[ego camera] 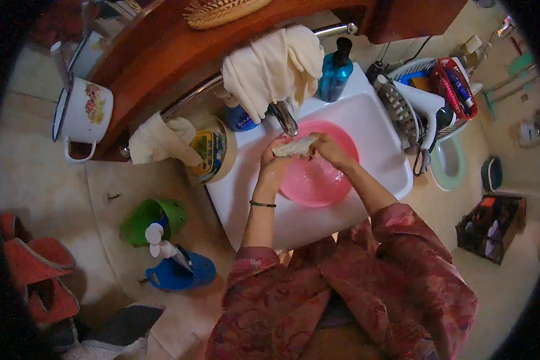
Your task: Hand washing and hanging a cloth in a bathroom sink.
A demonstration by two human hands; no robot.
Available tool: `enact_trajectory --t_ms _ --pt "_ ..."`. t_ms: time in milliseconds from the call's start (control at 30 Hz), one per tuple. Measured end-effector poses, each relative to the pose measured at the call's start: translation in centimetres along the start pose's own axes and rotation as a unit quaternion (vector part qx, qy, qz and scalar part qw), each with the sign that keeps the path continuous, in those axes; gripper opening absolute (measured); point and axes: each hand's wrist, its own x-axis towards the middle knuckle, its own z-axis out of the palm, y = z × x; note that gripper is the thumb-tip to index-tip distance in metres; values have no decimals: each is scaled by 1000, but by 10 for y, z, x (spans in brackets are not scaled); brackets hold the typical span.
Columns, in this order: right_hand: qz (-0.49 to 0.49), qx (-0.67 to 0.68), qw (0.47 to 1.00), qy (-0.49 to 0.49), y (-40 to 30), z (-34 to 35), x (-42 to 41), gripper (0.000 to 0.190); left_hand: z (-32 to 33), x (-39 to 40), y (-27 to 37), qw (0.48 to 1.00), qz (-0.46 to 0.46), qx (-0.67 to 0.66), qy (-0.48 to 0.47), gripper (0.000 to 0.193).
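A small pale wet cloth (294, 147) is stretched between my two hands under the metal faucet (284, 119). My left hand (272, 155) grips its left end, and my right hand (327, 149) pinches its right end. Directly below is a pink plastic basin (317, 184) with water in it. The basin sits in the white washbasin (387, 148). Part of the basin is hidden by my hands and forearms.
Cream cloths (274, 67) hang over a metal rail above the faucet. A blue bottle (336, 74) stands at the back of the washbasin. To the right, a basket holds a white hair dryer (416, 99). Green (155, 220) and blue (184, 272) wall holders are at the left.
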Motion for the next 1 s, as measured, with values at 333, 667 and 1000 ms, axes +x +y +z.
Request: enact_trajectory --t_ms 333,667,1000 --pt "52 116 985 -120 -12 0 -8 52 4 4 -3 893 -211 -396 41 35" --pt "80 69 994 -42 -25 21 -6 35 -40 8 -62 916 -165 -275 240 36" --pt "49 285 956 -52 -48 9 -9 28 3 15 -54 978 -54 -64 190 43"
